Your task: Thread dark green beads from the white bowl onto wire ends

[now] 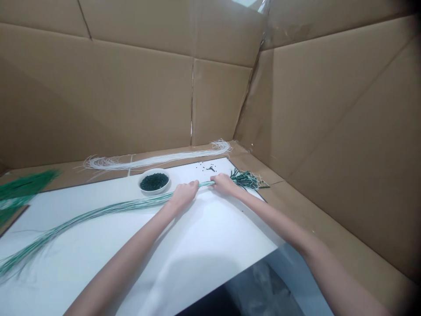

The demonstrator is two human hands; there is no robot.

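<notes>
A long bundle of green and white strands (121, 206) runs from the left edge across the white board (197, 237). My left hand (184, 194) is closed around the bundle near the board's middle. Just to the right, my right hand (223, 183) also grips it, with a short stretch of strands showing between the two. Beyond my right hand the bundle fans out into a dark green tasselled end (247, 179) with white tips. Close behind my left hand stands a white bowl (140, 189) filled with small dark green beads (154, 181).
Loose dark beads (210, 168) lie near the board's far right corner. White strands (164, 158) stretch along the cardboard behind the board. Green netting-like material (29, 186) sits at the left. Tall cardboard walls (131, 96) enclose the back and right.
</notes>
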